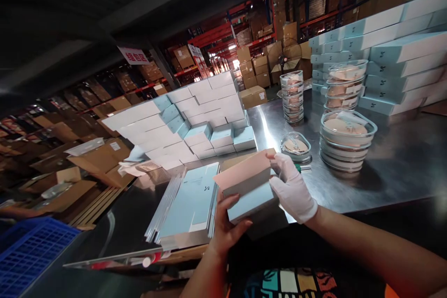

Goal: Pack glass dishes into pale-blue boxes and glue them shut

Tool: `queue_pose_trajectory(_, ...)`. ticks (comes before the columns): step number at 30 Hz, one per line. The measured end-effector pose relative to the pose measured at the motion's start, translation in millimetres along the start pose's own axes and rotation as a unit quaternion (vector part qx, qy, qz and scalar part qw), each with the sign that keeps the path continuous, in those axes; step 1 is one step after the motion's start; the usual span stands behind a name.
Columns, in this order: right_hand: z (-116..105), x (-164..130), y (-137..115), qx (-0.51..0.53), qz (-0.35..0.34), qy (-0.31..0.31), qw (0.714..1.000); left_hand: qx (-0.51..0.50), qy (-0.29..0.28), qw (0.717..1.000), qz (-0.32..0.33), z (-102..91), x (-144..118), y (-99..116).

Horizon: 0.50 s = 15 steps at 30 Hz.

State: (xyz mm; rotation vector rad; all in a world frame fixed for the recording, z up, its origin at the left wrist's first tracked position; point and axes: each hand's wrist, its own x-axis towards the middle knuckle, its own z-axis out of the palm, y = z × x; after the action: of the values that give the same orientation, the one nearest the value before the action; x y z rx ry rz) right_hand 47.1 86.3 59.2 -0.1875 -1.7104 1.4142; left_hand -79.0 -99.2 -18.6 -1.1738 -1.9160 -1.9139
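Between my hands, near the table's front edge, is a pale blue cardboard box (252,202) with a raised flap that looks pinkish inside. My left hand (225,226), bare, grips the box's left side with fingers and thumb. My right hand (292,188), in a white glove, has its fingers closed on the far right edge by the flap. The inside of the box is hidden from me. Just left of it lies a stack of flat light blue printed sheets or sleeves (190,195). A low clear container (295,145) with a beige label stands beyond my right hand.
White and blue boxes (209,107) are piled at the back of the metal table (394,174). Stacked clear containers (345,144) stand right of my hands, with more long boxes (401,70) behind. A blue crate (38,253) sits low left; cartons and racks fill the background.
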Motion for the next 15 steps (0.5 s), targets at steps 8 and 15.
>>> queue_pose_trajectory(8, -67.2, 26.9, 61.8, -0.454, 0.212, -0.109, 0.858, -0.012, 0.117, 0.993, 0.011, -15.0, 31.0, 5.2)
queue_pose_trajectory(15, -90.7, 13.0, 96.1, -0.413, 0.292, -0.120, 0.854, -0.071, 0.108, 0.991, -0.017, -4.5, 40.0, 21.8)
